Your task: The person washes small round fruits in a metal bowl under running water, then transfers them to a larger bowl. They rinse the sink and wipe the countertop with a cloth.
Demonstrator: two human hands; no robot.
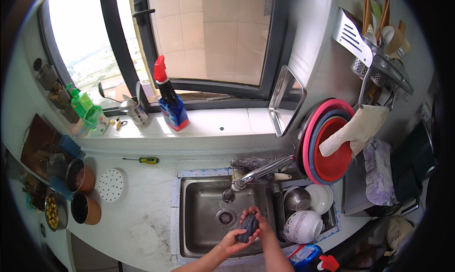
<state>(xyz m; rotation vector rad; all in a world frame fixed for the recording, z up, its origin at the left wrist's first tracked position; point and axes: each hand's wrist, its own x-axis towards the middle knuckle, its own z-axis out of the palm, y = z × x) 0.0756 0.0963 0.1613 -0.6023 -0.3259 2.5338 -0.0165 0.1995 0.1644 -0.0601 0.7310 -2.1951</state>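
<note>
A crumpled dark grey cloth [248,228] is squeezed between my two hands over the right part of the stainless steel sink basin [199,215]. My left hand [233,240] grips its lower end, with the thumb laid across it. My right hand [262,224] curls around the upper end and its right side. Beyond my hands are the round drain [225,218] and the chrome faucet [261,170], whose spout hangs over the basin. Part of the cloth is hidden by my fingers.
Bowls [302,226] and white plates [320,197] fill the rack at right. A spray bottle [309,257] stands near my right forearm. On the counter at left lie a screwdriver [147,160] and a white perforated disc [111,185]. Another spray bottle [170,101] is on the windowsill.
</note>
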